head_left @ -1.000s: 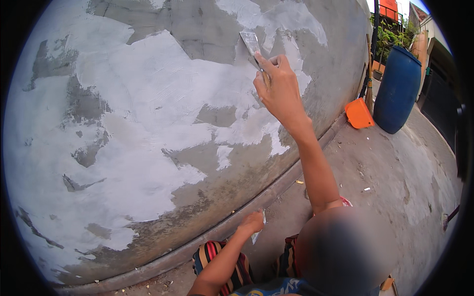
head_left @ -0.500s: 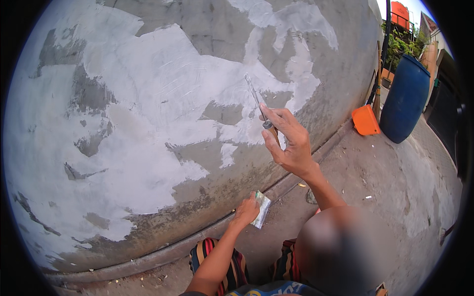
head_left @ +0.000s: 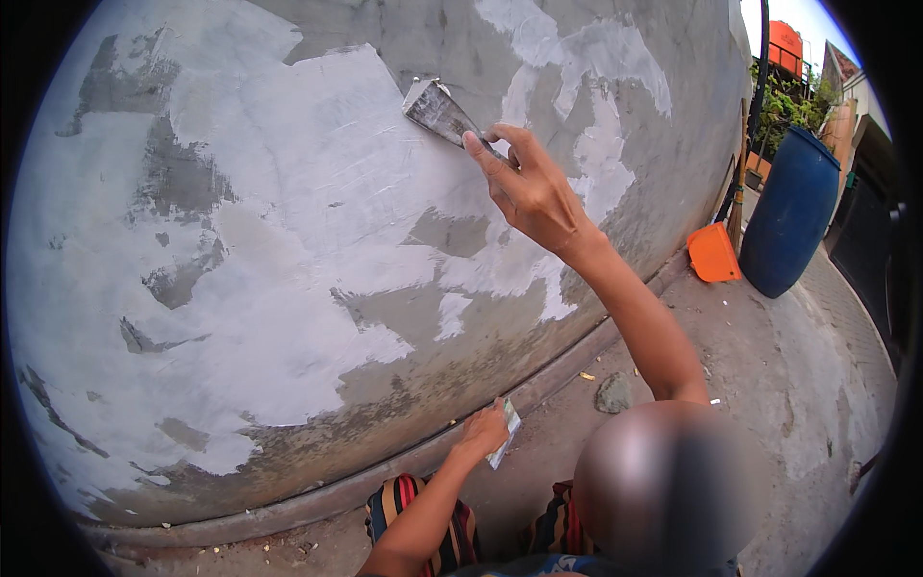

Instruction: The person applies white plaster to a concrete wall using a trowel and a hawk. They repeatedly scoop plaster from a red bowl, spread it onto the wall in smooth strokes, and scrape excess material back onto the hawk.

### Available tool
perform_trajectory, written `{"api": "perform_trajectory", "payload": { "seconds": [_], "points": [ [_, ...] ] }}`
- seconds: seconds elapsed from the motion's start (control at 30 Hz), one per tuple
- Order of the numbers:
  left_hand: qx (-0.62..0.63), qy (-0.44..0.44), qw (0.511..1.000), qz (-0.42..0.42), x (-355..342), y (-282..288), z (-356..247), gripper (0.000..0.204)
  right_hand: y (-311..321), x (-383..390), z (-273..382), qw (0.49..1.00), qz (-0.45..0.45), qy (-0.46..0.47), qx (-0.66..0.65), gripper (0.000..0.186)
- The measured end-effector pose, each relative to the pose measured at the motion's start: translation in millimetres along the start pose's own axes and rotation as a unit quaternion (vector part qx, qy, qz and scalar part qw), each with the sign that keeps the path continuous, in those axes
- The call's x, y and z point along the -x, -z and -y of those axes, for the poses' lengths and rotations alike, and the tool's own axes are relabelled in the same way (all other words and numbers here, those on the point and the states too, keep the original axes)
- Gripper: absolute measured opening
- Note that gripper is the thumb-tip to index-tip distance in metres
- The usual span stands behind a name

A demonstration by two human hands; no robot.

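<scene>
Head view, right hand: the right hand [head_left: 538, 197] is holding a grey metal putty knife with a flat, flaring blade [head_left: 440, 113], its fingers closing narrowly around the lower end and hiding the handle.
Putty knife: the blade is pointing toward 10 o'clock from the right hand, its long axis running from 10 to 4; the broad end is carrying a white lump of paste.
Blade and wall: the broad end is standing over the border between a large, smooth white-coated patch [head_left: 317, 173] and bare, curved-looking grey wall [head_left: 336, 29]; whether it is touching the surface, I cannot tell.
Left hand: the left hand [head_left: 484, 428] is holding a flat, pale, shiny sheet-like piece [head_left: 507, 439] with its fingers on it; the piece is showing at 4 o'clock from that hand, its long axis running roughly from 1 to 7.
Nearer hand: the right is reaching up to the white-coated patch, while the left is staying well apart from the blade, which is lying near 12 o'clock from it.
Ground: a rough grey lump [head_left: 613, 393] is sitting between 2 and 3 o'clock from the left hand.
Toward 3 o'clock: an orange plastic dustpan [head_left: 712, 253] is resting just beside a tall blue plastic barrel [head_left: 791, 212].
</scene>
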State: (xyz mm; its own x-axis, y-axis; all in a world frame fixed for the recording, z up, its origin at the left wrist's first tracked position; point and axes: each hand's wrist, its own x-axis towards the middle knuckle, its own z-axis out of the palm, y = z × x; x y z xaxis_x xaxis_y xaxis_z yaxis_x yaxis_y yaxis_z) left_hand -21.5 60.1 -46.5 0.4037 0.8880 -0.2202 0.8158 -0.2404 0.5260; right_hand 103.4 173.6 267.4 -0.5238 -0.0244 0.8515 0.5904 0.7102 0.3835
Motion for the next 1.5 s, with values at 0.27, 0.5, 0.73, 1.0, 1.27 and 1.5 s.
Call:
{"api": "perform_trajectory", "payload": {
  "seconds": [0.27,0.5,0.73,1.0,1.27,1.5],
  "points": [
    [-0.008,0.014,0.999,0.031,9.6,7.8,-5.2,0.056,39.7,24.5,24.9,0.996,0.03,-0.08,0.031,0.069],
    [-0.037,0.015,0.998,0.057,-2.3,-3.8,-4.4,0.058,51.0,-37.2,42.9,0.999,0.002,-0.044,0.009,0.062],
    [-0.025,0.019,0.998,0.054,2.5,-1.7,-6.5,0.058,51.5,-2.5,40.1,0.991,0.086,-0.095,0.027,0.056],
    [-0.033,0.011,0.997,0.068,4.4,-1.6,-5.0,0.062,60.5,-19.3,48.2,0.994,0.021,-0.109,-0.02,0.055],
    [-0.039,-0.008,0.998,0.042,5.3,-10.0,-4.4,0.062,-5.7,23.1,38.8,0.992,0.024,-0.118,-0.04,0.065],
    [-0.035,-0.013,0.998,0.044,10.4,-2.9,-4.8,0.062,34.9,27.3,53.2,0.99,0.003,-0.133,-0.044,0.062]
  ]
}}
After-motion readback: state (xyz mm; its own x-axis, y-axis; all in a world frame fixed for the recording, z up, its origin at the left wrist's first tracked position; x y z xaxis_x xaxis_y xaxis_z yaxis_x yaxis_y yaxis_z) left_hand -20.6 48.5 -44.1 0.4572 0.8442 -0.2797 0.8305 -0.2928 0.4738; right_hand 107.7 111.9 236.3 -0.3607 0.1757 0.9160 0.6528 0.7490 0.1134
